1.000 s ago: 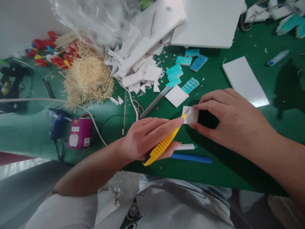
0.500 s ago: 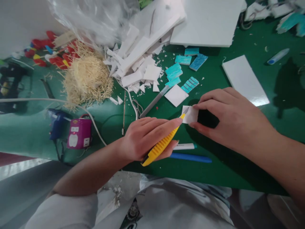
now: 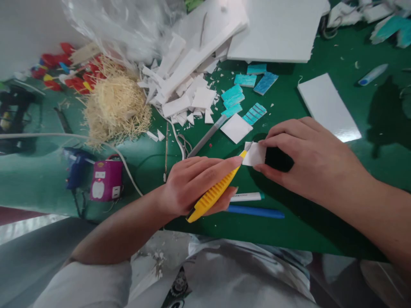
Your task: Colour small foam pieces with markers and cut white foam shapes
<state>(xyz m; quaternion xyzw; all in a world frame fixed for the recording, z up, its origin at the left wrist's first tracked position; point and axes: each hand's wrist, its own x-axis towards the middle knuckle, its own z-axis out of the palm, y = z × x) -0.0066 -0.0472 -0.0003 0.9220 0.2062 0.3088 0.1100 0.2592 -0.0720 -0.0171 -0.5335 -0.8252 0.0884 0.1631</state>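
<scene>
My left hand point(image 3: 195, 184) is closed around a yellow utility knife point(image 3: 213, 194), its ridged handle slanting up to the right. The knife's tip meets the upper left part of a small white foam piece point(image 3: 255, 154). Thumb and fingers of my right hand point(image 3: 295, 149) pinch that foam piece by its right side. Just above lies a white foam square point(image 3: 236, 128), beside a turquoise piece with dark stripes point(image 3: 254, 114). Below the knife are a white marker point(image 3: 247, 196) with a green end and a blue stick-like tool point(image 3: 257, 211), both partly covered by my left hand.
White foam scraps point(image 3: 180, 100) are heaped at the upper middle, by a large white board point(image 3: 272, 30). Straw-like shavings point(image 3: 117, 102) lie left, above a blue glue gun point(image 3: 75, 164) and a purple power adapter point(image 3: 105, 179). A white slab point(image 3: 329, 105) rests at right.
The knife and my left hand have shifted very slightly left and down along the foam piece. My right hand keeps its pinch; the whole view has drifted a little.
</scene>
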